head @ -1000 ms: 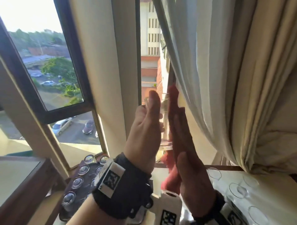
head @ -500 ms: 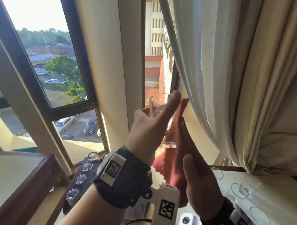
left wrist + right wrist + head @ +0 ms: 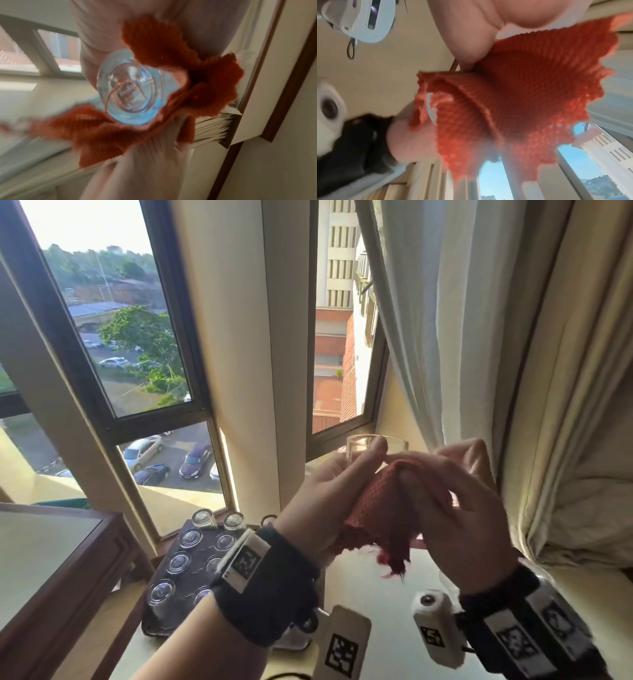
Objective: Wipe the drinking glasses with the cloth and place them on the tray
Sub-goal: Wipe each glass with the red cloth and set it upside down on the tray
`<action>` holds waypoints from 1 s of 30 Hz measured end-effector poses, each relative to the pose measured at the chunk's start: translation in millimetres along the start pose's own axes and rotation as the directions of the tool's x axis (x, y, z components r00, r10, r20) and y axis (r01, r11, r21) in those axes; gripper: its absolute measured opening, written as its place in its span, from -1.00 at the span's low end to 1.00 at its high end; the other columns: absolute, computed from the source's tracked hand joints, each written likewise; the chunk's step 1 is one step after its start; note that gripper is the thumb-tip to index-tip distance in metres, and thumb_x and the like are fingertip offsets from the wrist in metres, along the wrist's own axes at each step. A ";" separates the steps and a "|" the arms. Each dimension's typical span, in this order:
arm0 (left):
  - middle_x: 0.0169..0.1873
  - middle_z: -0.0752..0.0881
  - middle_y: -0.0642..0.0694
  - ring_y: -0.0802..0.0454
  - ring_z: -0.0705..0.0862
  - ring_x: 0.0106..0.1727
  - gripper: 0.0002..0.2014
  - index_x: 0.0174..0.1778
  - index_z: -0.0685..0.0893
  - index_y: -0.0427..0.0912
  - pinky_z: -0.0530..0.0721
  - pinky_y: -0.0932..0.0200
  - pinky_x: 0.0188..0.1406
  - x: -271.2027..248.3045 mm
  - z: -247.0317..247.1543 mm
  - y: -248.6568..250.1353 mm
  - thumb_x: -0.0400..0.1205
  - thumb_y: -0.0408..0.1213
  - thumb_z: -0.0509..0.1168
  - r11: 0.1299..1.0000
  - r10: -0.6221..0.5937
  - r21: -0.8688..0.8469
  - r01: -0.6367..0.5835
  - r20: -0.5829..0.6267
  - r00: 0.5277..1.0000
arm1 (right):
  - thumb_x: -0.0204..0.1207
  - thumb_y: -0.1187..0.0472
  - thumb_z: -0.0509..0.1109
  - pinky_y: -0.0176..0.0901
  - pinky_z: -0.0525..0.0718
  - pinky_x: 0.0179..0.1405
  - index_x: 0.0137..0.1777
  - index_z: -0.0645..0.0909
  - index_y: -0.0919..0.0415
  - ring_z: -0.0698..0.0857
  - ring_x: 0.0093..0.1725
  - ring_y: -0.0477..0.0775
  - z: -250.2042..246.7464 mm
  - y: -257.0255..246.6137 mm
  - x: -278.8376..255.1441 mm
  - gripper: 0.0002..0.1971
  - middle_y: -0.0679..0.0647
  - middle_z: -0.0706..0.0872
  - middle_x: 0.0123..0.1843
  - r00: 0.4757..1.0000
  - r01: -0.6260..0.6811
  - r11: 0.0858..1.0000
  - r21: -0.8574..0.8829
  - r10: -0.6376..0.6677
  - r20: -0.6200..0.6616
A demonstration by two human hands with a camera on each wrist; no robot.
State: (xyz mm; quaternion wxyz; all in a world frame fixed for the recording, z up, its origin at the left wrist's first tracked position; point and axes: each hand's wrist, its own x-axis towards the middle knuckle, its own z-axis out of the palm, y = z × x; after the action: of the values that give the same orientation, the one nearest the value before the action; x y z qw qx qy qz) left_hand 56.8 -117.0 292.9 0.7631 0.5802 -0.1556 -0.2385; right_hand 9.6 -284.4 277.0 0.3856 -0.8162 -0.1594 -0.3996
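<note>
My left hand (image 3: 342, 484) grips a clear drinking glass (image 3: 363, 448) held upright in front of the window. A red knitted cloth (image 3: 383, 508) is wrapped round the glass's side, and my right hand (image 3: 455, 484) curls over it and holds it against the glass. In the left wrist view the glass's thick base (image 3: 130, 92) faces the camera with the cloth (image 3: 154, 44) bunched round it. The right wrist view is filled by the cloth (image 3: 513, 101). The dark tray (image 3: 161, 621) lies low at the left and carries several upturned glasses (image 3: 180, 563).
A wooden table with a pale top (image 3: 51, 559) stands at the left, beside the tray. Pale curtains (image 3: 479, 337) hang close on the right. The window frame (image 3: 191, 337) is straight ahead. A light tabletop (image 3: 387, 631) lies below my wrists.
Both hands have come down from up against the window. My right hand, flat against the cloth before, now has its fingers curled over cloth and glass.
</note>
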 end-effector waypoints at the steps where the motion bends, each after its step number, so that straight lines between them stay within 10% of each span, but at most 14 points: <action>1: -0.11 0.77 -0.20 -0.07 0.81 -0.12 -0.48 0.13 0.75 -0.20 0.80 -0.08 0.06 -1.6 2.3 -3.0 0.65 0.25 0.44 0.999 -0.008 -0.039 0.008 -0.002 1.000 | 0.64 -0.04 0.37 -0.11 0.68 -0.03 0.27 0.71 -0.12 0.54 0.07 0.02 4.8 -0.7 0.0 -0.75 0.06 0.46 0.02 1.000 -0.013 0.998 -0.054 0.012 -0.019; 10: 0.13 0.77 -0.26 -0.07 0.90 -0.07 -0.06 0.49 0.48 -0.14 0.88 -0.01 -0.17 3.8 7.8 -21.3 0.40 0.52 0.41 0.965 0.215 0.195 -0.174 -0.214 0.953 | 0.69 0.24 0.42 0.01 0.78 -0.50 0.08 0.46 0.00 0.82 -0.33 0.00 22.9 -8.0 -3.1 -0.81 -0.10 0.79 -0.22 0.875 -0.483 0.854 0.194 0.477 0.080; 13: 0.19 0.74 -0.20 -0.14 0.89 0.05 -0.10 0.46 0.44 -0.05 0.93 -0.16 -0.14 2.2 4.8 -25.6 0.40 0.53 0.38 0.920 0.291 0.336 -0.199 -0.251 0.923 | 0.79 0.11 0.30 0.37 0.81 -0.38 0.12 0.48 -0.01 0.83 -0.29 0.25 25.7 -5.7 -4.8 -0.96 0.13 0.80 -0.22 0.797 -0.602 0.736 0.308 0.574 0.185; 16: 0.18 0.70 -0.17 -0.16 0.89 0.03 -0.08 0.43 0.43 -0.01 0.92 -0.24 -0.22 1.6 1.3 -27.6 0.34 0.57 0.36 0.900 0.330 0.385 -0.205 -0.294 0.897 | 0.77 -0.11 0.15 0.43 0.81 0.04 0.33 0.54 0.11 0.83 0.08 0.37 30.2 -9.8 -8.3 -0.64 0.39 0.77 0.12 0.667 -0.708 0.401 0.582 0.650 0.364; 18: 0.15 0.72 -0.16 -0.16 0.88 0.00 -0.10 0.42 0.44 0.00 0.92 -0.24 -0.23 2.0 -1.7 -27.8 0.34 0.58 0.31 0.871 0.369 0.441 -0.217 -0.295 0.881 | 0.71 -0.15 0.12 0.31 0.78 0.19 0.45 0.54 0.17 0.78 0.26 0.33 33.3 -17.6 -11.5 -0.50 0.36 0.76 0.25 0.672 -0.687 0.280 0.671 0.597 0.439; 25: 0.00 0.76 -0.08 0.15 0.80 -0.08 -0.23 0.40 0.55 -0.11 0.77 0.27 -0.11 9.4 -8.2 -22.8 0.53 0.48 0.25 0.896 0.345 0.364 -0.255 -0.209 0.915 | 0.66 -0.07 0.17 0.25 0.78 0.21 0.66 0.36 -0.03 0.69 0.44 0.21 47.8 -15.3 -17.2 -0.45 0.14 0.71 0.46 0.750 -0.610 0.259 0.749 0.492 0.442; 30: -0.09 0.72 0.28 0.48 0.67 -0.15 -0.41 0.29 0.64 -0.01 0.65 0.20 0.16 2.7 -0.1 -14.1 0.69 0.42 0.09 0.916 0.301 0.329 -0.230 -0.186 0.935 | 0.65 0.03 0.42 0.23 0.68 0.40 0.59 0.46 -0.01 0.68 0.45 0.04 37.1 -5.3 -18.0 -0.48 -0.01 0.68 0.48 0.923 -0.367 0.809 0.458 0.377 0.075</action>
State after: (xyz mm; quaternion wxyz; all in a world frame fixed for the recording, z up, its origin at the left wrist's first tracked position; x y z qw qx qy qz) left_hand 56.6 -121.4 279.2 0.7038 0.6869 -0.1776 -0.0358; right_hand 14.9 -252.0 251.5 0.6415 -0.7114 -0.0836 -0.2745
